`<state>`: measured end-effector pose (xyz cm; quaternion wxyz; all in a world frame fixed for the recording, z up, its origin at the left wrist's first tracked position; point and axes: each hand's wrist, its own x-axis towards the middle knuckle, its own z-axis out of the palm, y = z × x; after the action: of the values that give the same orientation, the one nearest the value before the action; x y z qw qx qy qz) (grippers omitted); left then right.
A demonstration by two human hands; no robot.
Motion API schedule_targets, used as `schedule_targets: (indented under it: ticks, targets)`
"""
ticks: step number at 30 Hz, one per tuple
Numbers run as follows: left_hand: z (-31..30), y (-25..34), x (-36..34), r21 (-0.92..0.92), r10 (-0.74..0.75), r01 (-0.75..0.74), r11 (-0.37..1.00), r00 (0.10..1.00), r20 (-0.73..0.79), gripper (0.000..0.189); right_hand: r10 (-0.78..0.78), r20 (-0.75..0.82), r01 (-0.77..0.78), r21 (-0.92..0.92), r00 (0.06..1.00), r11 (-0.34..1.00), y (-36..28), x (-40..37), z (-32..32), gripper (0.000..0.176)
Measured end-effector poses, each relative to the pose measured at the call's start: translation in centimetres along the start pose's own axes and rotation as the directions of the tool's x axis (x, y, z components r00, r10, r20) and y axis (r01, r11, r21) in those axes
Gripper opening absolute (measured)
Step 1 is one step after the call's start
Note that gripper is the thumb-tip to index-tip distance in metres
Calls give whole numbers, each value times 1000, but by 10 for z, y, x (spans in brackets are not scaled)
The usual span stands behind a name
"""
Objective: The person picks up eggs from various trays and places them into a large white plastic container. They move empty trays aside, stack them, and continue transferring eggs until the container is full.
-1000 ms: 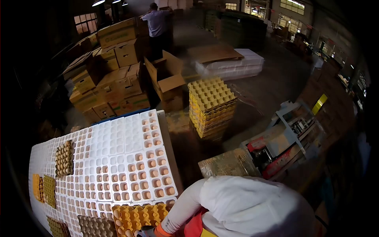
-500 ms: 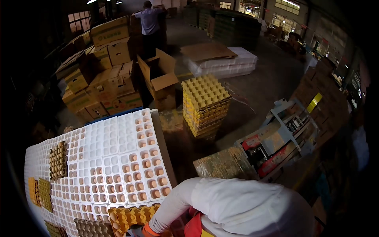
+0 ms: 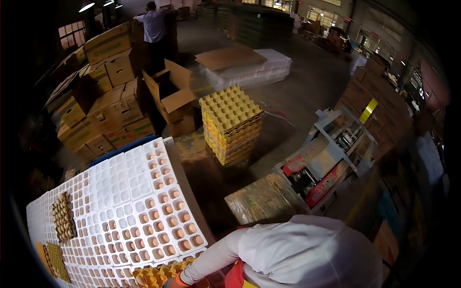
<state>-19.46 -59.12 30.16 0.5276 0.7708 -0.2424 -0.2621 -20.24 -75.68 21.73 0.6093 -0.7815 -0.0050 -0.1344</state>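
My right arm in a white sleeve reaches in from the lower right, its orange cuff at the bottom edge. Only a sliver of my right hand (image 3: pixel 170 283), in a dark glove, shows, and its fingers are cut off by the frame. It is beside a yellow egg tray (image 3: pixel 161 272) with an egg at its left end; whether it grips the tray cannot be seen. Beyond lie white foam trays (image 3: pixel 127 180) with square pockets, many holding brown eggs (image 3: pixel 184 217). My left hand is out of view.
A tray full of eggs (image 3: pixel 64 216) rests on the foam trays. Ahead stand a stack of yellow egg trays (image 3: pixel 231 122), an open cardboard box (image 3: pixel 175 91) and piled cartons (image 3: pixel 110 105). A machine with red parts (image 3: pixel 326 168) is at right. Another person (image 3: pixel 154 26) stands far back.
The view has swung to the right, so most of the scene sits further left. My right hand and the yellow tray are lower, more cut off by the bottom edge.
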Motion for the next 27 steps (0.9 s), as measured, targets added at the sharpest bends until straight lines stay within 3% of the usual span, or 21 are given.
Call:
schedule_targets:
  ticks: [4,7,10,11,12,13,14,18,21,22,23,24,25,26,27]
  targets:
    - [-3,-1,19,-154,-61,57,986,998,-24,41,17,-25,-16,49,1000,999,9,-1,-20,48]
    - [-26,-14,28,-379,-113,84,922,992,-55,41,1,-29,4,178,1000,984,12,-7,-32,49]
    - [-57,-56,20,-779,-29,64,623,998,59,41,28,-12,-18,504,1000,863,9,-25,-50,49]
    - [-35,-1,30,-791,-76,126,598,992,101,37,86,11,-70,683,996,727,13,-26,-69,49]
    - [-9,49,50,-495,-306,252,832,951,-30,34,138,83,-135,894,987,427,21,-22,-87,50]
    - [11,68,74,-540,-338,266,798,941,-35,28,183,251,-236,967,950,-101,25,-10,-106,45]
    - [18,69,97,-510,-347,295,808,938,-8,29,248,305,-285,952,920,-115,24,2,-128,44]
    - [46,56,146,-546,-363,338,767,930,67,36,398,290,-290,955,870,-61,33,10,-167,48]
    - [56,58,173,-488,-451,423,764,890,67,41,576,211,-443,846,790,298,32,12,-196,46]
    - [57,44,181,-490,-401,376,787,914,58,42,622,167,-520,729,765,445,27,19,-206,45]
    - [58,39,191,-428,-415,383,818,910,21,42,592,197,-522,726,781,447,30,23,-223,42]
    - [59,37,205,-365,-426,392,845,905,-14,43,445,-76,-383,396,892,835,48,28,-224,40]
    - [62,37,219,-300,-435,404,864,899,-44,43,169,-240,-191,-74,956,979,65,31,-225,39]
    - [66,61,235,-261,-429,398,879,901,-69,34,218,-258,-299,-335,941,894,51,43,-243,38]
    - [72,33,253,103,27,-9,995,985,-173,36,226,-303,-326,-333,926,885,47,51,-252,45]
